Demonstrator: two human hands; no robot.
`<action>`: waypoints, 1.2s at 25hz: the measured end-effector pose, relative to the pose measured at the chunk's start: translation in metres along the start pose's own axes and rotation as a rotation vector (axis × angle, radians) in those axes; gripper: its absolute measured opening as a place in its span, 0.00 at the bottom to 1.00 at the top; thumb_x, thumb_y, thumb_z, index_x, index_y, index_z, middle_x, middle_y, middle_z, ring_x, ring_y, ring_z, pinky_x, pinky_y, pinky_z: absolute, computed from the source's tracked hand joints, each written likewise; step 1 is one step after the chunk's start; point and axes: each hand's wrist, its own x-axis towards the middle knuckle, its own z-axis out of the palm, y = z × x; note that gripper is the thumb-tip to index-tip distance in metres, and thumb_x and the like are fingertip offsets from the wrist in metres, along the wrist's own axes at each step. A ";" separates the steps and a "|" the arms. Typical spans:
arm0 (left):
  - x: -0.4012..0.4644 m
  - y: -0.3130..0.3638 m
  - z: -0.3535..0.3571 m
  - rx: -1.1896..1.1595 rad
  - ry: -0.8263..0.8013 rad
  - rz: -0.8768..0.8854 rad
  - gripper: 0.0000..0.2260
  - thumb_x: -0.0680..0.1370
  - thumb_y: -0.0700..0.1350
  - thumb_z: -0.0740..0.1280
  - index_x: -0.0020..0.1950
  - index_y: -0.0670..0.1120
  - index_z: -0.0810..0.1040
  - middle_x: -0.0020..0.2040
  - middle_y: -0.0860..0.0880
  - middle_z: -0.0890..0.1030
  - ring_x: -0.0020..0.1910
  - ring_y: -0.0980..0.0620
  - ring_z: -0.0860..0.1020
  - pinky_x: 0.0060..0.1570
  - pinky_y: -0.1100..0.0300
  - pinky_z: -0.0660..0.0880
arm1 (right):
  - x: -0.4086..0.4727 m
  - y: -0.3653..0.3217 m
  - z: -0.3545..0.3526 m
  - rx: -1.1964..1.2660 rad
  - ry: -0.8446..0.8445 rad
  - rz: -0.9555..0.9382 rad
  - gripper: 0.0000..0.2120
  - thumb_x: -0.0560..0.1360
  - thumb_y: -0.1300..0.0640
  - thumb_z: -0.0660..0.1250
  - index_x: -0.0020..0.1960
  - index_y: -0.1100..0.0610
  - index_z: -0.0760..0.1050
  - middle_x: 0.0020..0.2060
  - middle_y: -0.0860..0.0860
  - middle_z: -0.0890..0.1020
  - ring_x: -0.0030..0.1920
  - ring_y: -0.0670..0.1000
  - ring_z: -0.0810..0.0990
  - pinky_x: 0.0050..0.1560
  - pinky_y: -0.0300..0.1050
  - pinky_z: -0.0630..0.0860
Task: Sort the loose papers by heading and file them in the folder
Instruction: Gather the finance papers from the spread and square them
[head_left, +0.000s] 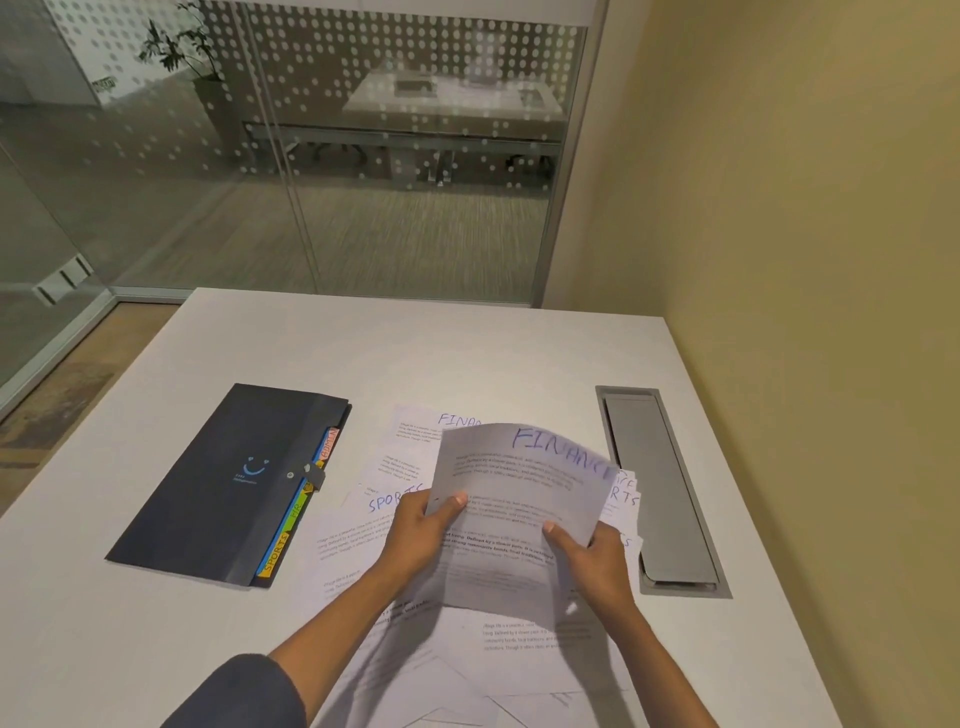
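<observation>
Left hand (421, 525): grips the left edge of a raised sheet, thumb on top, fingers curled under it.
Right hand (592, 556): pinches the same sheet at its lower right edge, thumb on the printed face.
Held sheet (524, 499): headed FINANCE in blue ink, lifted and tilted above the pile.
Loose papers (395, 467): spread over the white bench (467, 353) under and around the hands, headings FINANCE and SPORTS readable.
Folder (228, 483): dark, closed, flat on the bench left of the papers, coloured tabs along its right edge.
Cable hatch (660, 488): grey, set into the bench right of the papers.
</observation>
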 end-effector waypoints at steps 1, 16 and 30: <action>0.003 -0.001 0.000 -0.005 0.014 -0.012 0.05 0.80 0.43 0.66 0.48 0.46 0.82 0.41 0.53 0.86 0.41 0.54 0.84 0.35 0.67 0.77 | 0.000 0.007 0.002 -0.035 0.006 0.005 0.07 0.76 0.59 0.71 0.54 0.55 0.80 0.49 0.51 0.85 0.49 0.50 0.84 0.43 0.37 0.79; 0.131 0.000 -0.009 0.000 0.171 -0.449 0.16 0.80 0.52 0.64 0.52 0.39 0.78 0.43 0.42 0.82 0.33 0.50 0.79 0.28 0.64 0.76 | 0.047 0.019 -0.013 0.179 0.143 0.135 0.13 0.80 0.54 0.66 0.63 0.54 0.78 0.54 0.50 0.85 0.52 0.53 0.85 0.51 0.53 0.83; 0.246 -0.058 -0.048 1.042 0.355 -0.474 0.34 0.73 0.61 0.68 0.67 0.37 0.66 0.67 0.38 0.66 0.68 0.39 0.64 0.63 0.45 0.67 | 0.082 0.038 -0.038 0.216 0.245 0.219 0.11 0.80 0.58 0.66 0.61 0.54 0.80 0.52 0.48 0.86 0.52 0.50 0.85 0.55 0.50 0.80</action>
